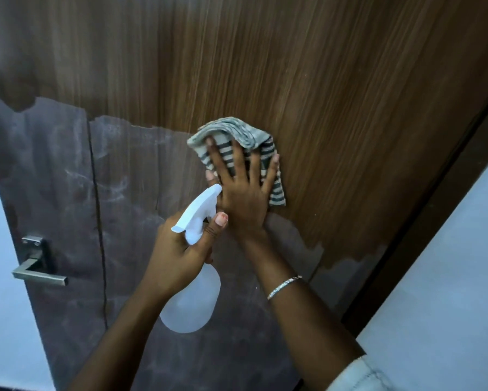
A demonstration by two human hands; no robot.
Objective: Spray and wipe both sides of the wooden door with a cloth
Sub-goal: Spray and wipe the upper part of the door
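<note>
Spray bottle (pixel 190 306) upright before the door (pixel 307 66), long axis 6 to 12 o'clock, nozzle aimed at 1 o'clock. Left hand (pixel 178 255) grips its neck. Right hand (pixel 243 196), at 1 o'clock from the left, presses the striped cloth (pixel 234 129) flat on the door, fingers spread toward 12 o'clock.

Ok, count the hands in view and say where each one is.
2. The left hand grips the bottle below the cloth; the right hand presses the cloth flat on the door, fingers spread. No others show.
</note>
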